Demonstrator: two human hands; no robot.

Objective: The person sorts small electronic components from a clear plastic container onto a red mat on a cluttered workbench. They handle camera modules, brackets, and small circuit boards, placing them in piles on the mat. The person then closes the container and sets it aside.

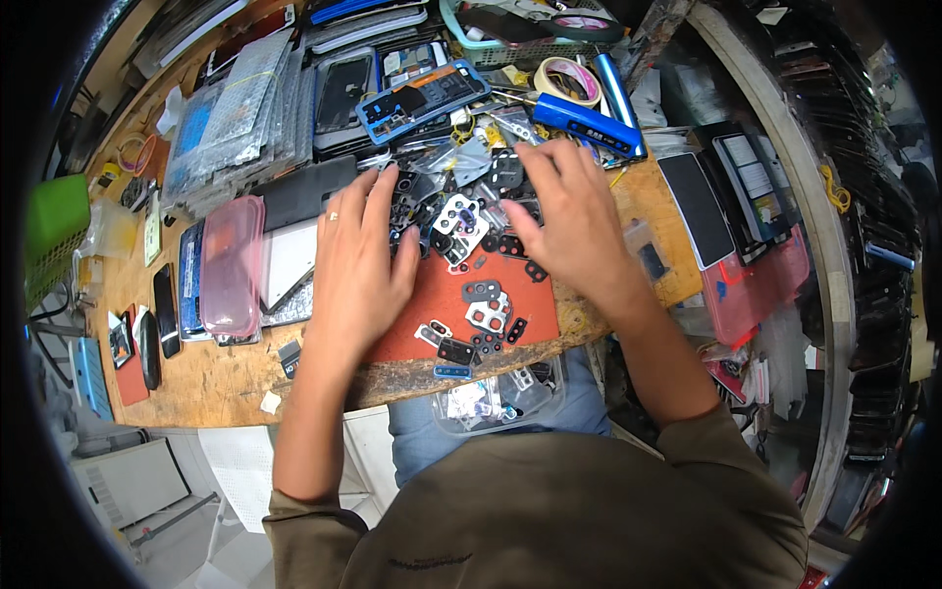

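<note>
Posture, as I read it from my remote seat: left hand, palm down, ring on one finger, fingers reaching forward, thumb well apart; right hand, palm down, angled inward, fingers bent, thumb pointing left. Both hands spread; whether any fingertip grips a piece, I cannot tell. Between them: heap of small black and silver phone-camera parts, lying at the back of a red mat, a silver plate on its near side. Smaller cluster of loose plates: nearer me, on the mat's front part. Front edge of the wooden tabletop: just past the mat, a small blue strip close to it; clear plastic box below, on the lap. Room, left: limited by a pink translucent case beside the forearm. Room, right: band of bare wood, then a dark flat panel. Room, rear: closed off by a blue phone frame, a blue cylindrical tool and a tape roll.
</note>
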